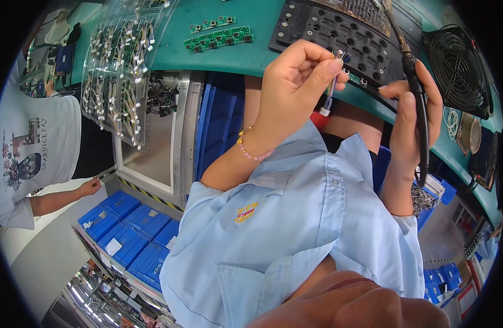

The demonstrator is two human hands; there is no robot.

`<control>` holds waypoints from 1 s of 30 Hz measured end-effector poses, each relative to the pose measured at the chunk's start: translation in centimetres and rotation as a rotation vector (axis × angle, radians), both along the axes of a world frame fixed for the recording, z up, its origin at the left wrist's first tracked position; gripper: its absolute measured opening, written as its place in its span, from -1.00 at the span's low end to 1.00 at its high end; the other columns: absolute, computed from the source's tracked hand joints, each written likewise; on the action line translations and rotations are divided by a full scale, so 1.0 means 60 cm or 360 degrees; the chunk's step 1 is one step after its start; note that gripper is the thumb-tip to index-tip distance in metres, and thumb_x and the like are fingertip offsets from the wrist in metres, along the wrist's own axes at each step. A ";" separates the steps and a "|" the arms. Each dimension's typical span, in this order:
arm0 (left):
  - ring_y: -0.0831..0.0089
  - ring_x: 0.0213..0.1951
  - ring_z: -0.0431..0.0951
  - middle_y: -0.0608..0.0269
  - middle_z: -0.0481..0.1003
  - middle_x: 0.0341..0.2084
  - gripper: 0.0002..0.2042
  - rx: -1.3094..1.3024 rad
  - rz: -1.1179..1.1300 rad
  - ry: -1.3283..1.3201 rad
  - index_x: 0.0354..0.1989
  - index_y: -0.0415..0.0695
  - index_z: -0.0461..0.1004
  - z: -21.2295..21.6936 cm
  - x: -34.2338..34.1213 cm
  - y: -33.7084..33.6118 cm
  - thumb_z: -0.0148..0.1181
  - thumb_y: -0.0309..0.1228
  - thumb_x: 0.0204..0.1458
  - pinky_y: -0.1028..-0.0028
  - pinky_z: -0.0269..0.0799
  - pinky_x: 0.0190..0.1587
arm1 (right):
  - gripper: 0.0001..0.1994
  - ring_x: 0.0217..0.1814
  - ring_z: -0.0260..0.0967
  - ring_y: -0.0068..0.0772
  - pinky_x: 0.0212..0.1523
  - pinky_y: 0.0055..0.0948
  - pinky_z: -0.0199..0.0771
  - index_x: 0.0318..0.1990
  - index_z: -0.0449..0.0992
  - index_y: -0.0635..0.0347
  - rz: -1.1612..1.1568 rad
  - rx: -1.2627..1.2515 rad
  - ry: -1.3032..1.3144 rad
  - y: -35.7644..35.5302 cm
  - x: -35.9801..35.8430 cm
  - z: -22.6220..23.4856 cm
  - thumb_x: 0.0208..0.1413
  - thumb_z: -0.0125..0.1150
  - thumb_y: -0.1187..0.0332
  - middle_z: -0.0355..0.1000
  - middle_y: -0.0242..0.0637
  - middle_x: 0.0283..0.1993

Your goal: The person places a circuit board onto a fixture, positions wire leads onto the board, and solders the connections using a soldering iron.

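My left hand is closed, with thumb and fingers pinching a small bundle of thin coloured wires. Bare wire ends stick up above the fingertips, and a white connector hangs below. In my right hand is a soldering iron with a black handle, its tip end reaching up over a black fixture plate full of round holes. Part of a green circuit board shows at the plate's near edge, between my hands.
On the green bench lie strips of green circuit boards. Clear trays of wired connectors overhang its left edge. A black fan stands at right. Another person is at left, near blue bins.
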State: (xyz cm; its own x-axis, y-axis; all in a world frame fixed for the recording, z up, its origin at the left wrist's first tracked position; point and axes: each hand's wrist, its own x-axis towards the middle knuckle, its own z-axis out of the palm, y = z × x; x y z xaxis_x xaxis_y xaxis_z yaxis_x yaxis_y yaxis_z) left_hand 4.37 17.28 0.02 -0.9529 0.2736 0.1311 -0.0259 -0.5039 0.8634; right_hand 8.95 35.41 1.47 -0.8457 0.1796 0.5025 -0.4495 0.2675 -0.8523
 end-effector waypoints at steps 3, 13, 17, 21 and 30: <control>0.54 -0.40 0.53 0.16 0.51 -0.46 -0.89 -0.0224 0.0054 0.0058 -0.27 -0.31 0.41 -0.002 -0.006 -0.013 0.13 -0.51 0.11 0.52 0.52 -0.25 | -0.54 -0.21 0.44 -0.45 -0.11 -0.52 0.41 0.15 0.29 0.42 -0.0091 0.0038 0.0004 0.019 -0.011 0.003 0.19 0.09 0.28 0.50 -0.13 -0.26; 0.61 -0.43 0.50 0.25 0.48 -0.50 -0.94 -0.0681 0.0352 0.0230 -0.33 -0.27 0.39 -0.021 0.002 -0.060 0.10 -0.54 0.11 0.54 0.51 -0.32 | -0.71 -0.24 0.41 -0.63 -0.17 -0.67 0.35 -0.05 0.49 0.30 -0.0385 0.0268 -0.0157 0.099 -0.078 0.017 0.05 0.25 0.46 0.50 -0.32 -0.24; 0.59 -0.42 0.50 0.24 0.49 -0.49 -0.94 -0.0688 0.0351 0.0231 -0.33 -0.28 0.38 -0.030 -0.002 -0.065 0.09 -0.54 0.12 0.56 0.48 -0.32 | -0.75 -0.23 0.37 -0.68 -0.17 -0.70 0.31 -0.11 0.51 0.27 -0.0342 0.0440 -0.0357 0.103 -0.126 0.023 0.04 0.28 0.43 0.49 -0.39 -0.27; 0.64 -0.43 0.43 0.24 0.47 -0.46 -0.90 -0.0672 0.0427 0.0222 -0.37 -0.31 0.41 -0.036 -0.007 -0.068 0.19 -0.56 0.03 0.61 0.36 -0.33 | -0.76 -0.23 0.32 -0.72 -0.16 -0.72 0.27 -0.12 0.51 0.28 -0.0362 0.0557 -0.0458 0.100 -0.148 0.017 0.06 0.25 0.39 0.46 -0.43 -0.28; 0.60 -0.42 0.45 0.22 0.49 -0.47 -0.88 -0.0709 0.0459 0.0180 -0.37 -0.30 0.41 -0.038 -0.011 -0.070 0.21 -0.52 0.03 0.59 0.37 -0.31 | -0.76 -0.24 0.30 -0.74 -0.17 -0.73 0.25 -0.13 0.52 0.27 -0.0354 0.0543 -0.0443 0.098 -0.162 0.004 0.06 0.26 0.38 0.45 -0.47 -0.30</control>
